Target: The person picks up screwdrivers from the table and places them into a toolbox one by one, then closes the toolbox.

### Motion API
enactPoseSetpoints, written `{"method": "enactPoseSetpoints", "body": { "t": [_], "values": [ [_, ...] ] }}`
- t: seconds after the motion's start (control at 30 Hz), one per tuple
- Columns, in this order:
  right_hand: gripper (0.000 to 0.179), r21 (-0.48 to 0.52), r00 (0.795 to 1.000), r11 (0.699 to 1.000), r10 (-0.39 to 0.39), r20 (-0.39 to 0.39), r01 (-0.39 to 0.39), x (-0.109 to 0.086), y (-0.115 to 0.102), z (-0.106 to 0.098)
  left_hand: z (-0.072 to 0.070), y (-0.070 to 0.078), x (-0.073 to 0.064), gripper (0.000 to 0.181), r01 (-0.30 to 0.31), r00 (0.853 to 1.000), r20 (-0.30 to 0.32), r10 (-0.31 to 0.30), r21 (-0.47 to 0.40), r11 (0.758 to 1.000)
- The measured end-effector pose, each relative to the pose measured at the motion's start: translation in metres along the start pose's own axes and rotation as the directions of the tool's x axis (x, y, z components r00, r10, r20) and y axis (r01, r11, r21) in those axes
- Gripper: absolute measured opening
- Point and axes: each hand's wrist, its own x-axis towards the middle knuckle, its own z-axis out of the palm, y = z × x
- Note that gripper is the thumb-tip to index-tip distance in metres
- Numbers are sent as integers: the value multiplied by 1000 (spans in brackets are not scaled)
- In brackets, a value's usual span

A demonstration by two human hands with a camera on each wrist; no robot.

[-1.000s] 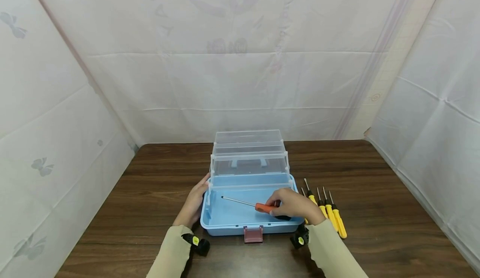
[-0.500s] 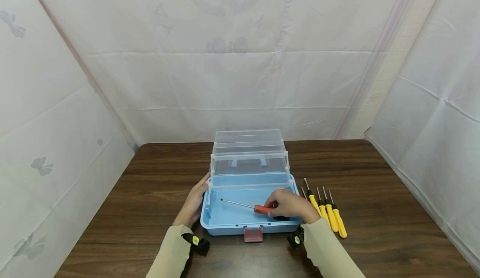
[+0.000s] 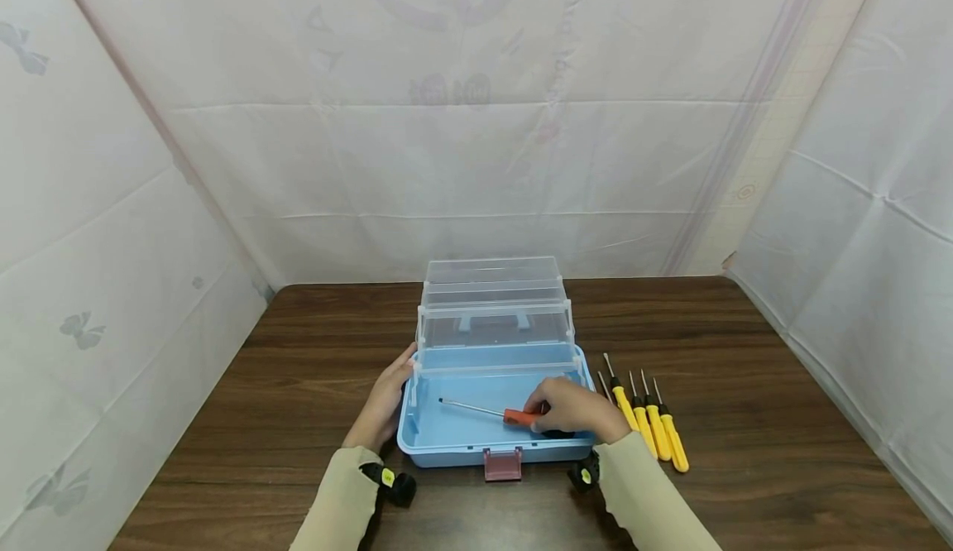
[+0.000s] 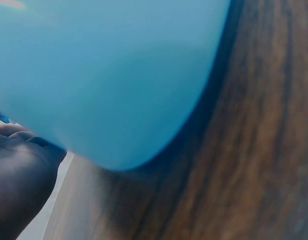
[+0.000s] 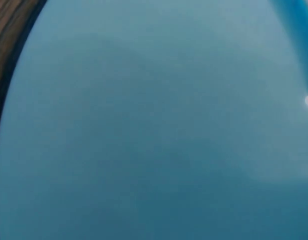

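In the head view, my right hand (image 3: 572, 409) pinches the orange and black handle of a screwdriver (image 3: 521, 417) inside a light blue toolbox (image 3: 447, 457). Its thin metal shaft points left, low over the box floor, and the rear of the handle is partly hidden by my hand. My left hand (image 3: 387, 398) rests along the box's left side, fingers straight against the outer wall. The left wrist view shows that palm (image 4: 21, 170) beside the blue wall (image 4: 114, 100). Only the blue wall (image 5: 154, 120) and some wood fill the right wrist view; my right hand is out of it.
Clear tiered trays (image 3: 495, 328) stand raised at the back of the toolbox. A reddish latch (image 3: 503, 464) hangs at its front. Several yellow-handled screwdrivers (image 3: 658, 431) lie to its right on the wooden table (image 3: 320, 344). White sheeting (image 3: 476, 170) hangs behind and at both sides.
My right hand has shifted slightly left with the screwdriver, and the shaft's tip has dipped a little. The left hand and the toolbox have stayed in place.
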Motion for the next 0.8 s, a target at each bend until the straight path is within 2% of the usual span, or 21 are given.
{"method": "enactPoseSetpoints", "body": {
  "t": [0.8],
  "values": [
    [11, 35, 998, 998, 60, 5, -60, 0, -4, 5, -2, -3, 1, 55, -20, 1000, 7, 20, 14, 1000]
  ]
}}
